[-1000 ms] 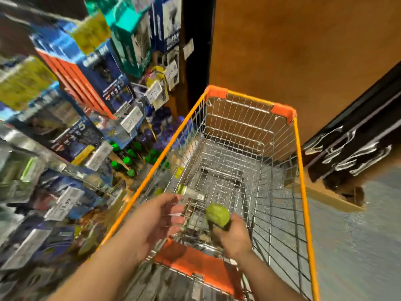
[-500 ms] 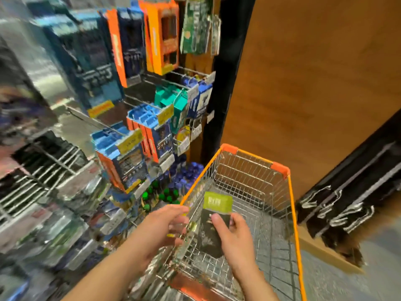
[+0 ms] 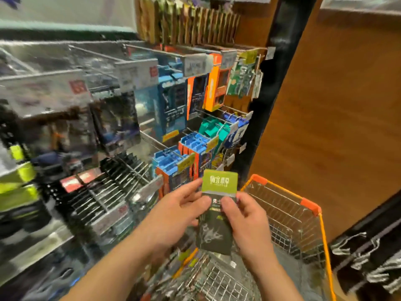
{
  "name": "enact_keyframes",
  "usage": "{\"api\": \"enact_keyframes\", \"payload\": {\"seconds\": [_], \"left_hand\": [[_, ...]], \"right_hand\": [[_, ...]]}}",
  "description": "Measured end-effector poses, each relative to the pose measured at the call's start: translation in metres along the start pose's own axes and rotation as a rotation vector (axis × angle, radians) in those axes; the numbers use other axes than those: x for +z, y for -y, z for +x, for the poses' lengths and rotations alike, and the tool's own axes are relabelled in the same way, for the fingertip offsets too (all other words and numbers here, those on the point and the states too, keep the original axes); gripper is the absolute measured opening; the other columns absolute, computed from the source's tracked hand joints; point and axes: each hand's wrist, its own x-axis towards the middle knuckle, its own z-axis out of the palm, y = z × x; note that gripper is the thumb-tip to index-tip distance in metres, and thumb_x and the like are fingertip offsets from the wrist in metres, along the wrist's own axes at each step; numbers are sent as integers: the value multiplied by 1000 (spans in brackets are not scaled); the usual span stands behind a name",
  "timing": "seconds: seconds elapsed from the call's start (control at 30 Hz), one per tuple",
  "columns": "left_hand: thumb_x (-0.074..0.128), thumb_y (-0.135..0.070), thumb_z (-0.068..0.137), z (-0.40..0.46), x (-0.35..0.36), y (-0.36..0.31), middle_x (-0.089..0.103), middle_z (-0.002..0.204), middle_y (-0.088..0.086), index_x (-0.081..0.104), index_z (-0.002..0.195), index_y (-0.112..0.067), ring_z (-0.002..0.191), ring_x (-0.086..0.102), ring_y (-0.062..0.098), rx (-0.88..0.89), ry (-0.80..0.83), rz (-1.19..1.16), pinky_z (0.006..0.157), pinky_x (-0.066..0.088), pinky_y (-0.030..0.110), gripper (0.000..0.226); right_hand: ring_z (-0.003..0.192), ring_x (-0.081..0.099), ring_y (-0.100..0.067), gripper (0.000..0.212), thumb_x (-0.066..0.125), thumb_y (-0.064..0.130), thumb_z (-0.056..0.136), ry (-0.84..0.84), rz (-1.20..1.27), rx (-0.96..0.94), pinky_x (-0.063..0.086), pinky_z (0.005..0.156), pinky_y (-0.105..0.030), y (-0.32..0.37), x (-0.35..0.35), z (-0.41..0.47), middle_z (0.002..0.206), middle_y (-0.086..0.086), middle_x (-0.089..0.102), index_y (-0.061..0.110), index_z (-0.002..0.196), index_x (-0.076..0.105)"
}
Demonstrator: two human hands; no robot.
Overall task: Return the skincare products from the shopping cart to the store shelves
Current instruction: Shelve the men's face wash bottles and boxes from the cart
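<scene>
Peg-hook store shelves [image 3: 173, 118] of hanging packs are now filling the view, the wire shopping cart [image 3: 303, 205] dropping low. Both the left hand [image 3: 173, 211] and right hand [image 3: 247, 220] are gripping a green-topped dark skincare box [image 3: 217, 209], lifted clear of the cart; shelving it is likely coming next.

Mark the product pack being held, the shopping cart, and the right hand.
product pack [image 3: 219, 183], head view, on its green top panel.
shopping cart [image 3: 310, 207], head view, on the orange corner of its rim.
right hand [image 3: 247, 216], head view, on the back of the hand.
</scene>
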Motion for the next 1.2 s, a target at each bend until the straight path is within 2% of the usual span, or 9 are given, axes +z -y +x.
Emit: {"api": "enact_keyframes", "payload": {"seconds": [0.07, 0.13, 0.33, 0.4, 0.53, 0.7, 0.87, 0.97, 1.2], "left_hand": [[78, -49, 83, -14, -17, -11, 73, 123, -14, 57, 139, -39, 114, 69, 10, 17, -28, -2, 100, 56, 51, 61], [79, -45, 80, -26, -33, -19, 73, 124, -9, 58, 139, -37, 116, 70, 18, 35, -58, -22, 103, 52, 60, 63], [81, -18, 84, -60, -75, -33, 76, 117, 2, 72, 121, -31, 100, 70, 17, 76, -221, -157, 80, 48, 38, 40], [87, -21, 73, -78, -92, -38, 75, 117, 6, 73, 118, -31, 100, 69, 18, 101, -281, -181, 82, 47, 43, 48], [89, -14, 61, -111, -122, -46, 78, 108, 1, 73, 114, -27, 91, 75, 10, 161, -390, -191, 66, 59, 27, 56], [85, -20, 60, -147, -159, -59, 79, 106, -1, 72, 115, -27, 96, 75, 12, 272, -560, -130, 78, 58, 33, 56], [90, -24, 66, -177, -194, -74, 78, 113, -7, 70, 123, -30, 108, 72, 8, 362, -678, -4, 84, 54, 23, 61], [87, -23, 75, -190, -212, -83, 75, 121, -8, 68, 131, -31, 119, 68, 11, 419, -766, 44, 102, 51, 36, 59], [72, -18, 87, -205, -229, -101, 74, 121, -17, 62, 137, -29, 117, 66, 0, 452, -802, 6, 99, 52, 23, 51]], "right_hand": [[76, 65, -24, 36, 71, 53, 78, 58, 15, -11, 54, 67, -47, 11, 17, 0, 92, -24, 69, 20, 93, 75], [78, 63, -28, 45, 70, 57, 75, 105, 43, -23, 53, 70, -48, 19, 35, 0, 96, -31, 66, 17, 94, 73], [88, 71, -25, 38, 67, 57, 74, 283, 61, -58, 57, 81, -46, 43, 88, -1, 98, -14, 77, 31, 100, 77], [97, 73, -28, 38, 68, 55, 75, 350, 69, -66, 58, 88, -46, 47, 110, -3, 105, -9, 78, 33, 104, 77], [102, 72, -24, 37, 68, 53, 77, 441, 61, -105, 58, 91, -41, 50, 148, -9, 107, -7, 77, 35, 108, 75], [91, 70, -11, 44, 70, 53, 73, 529, -26, -187, 56, 80, -23, 63, 193, -18, 101, 4, 77, 34, 112, 70], [92, 70, -28, 41, 75, 54, 73, 616, -68, -282, 59, 88, -50, 90, 238, -23, 98, 2, 76, 40, 112, 71], [89, 72, -17, 40, 79, 47, 76, 627, -102, -362, 60, 86, -45, 107, 262, -25, 98, 8, 77, 34, 113, 73], [89, 73, -10, 23, 74, 23, 93, 582, -130, -459, 61, 84, -42, 143, 304, -17, 99, 11, 77, 31, 115, 73]]}}
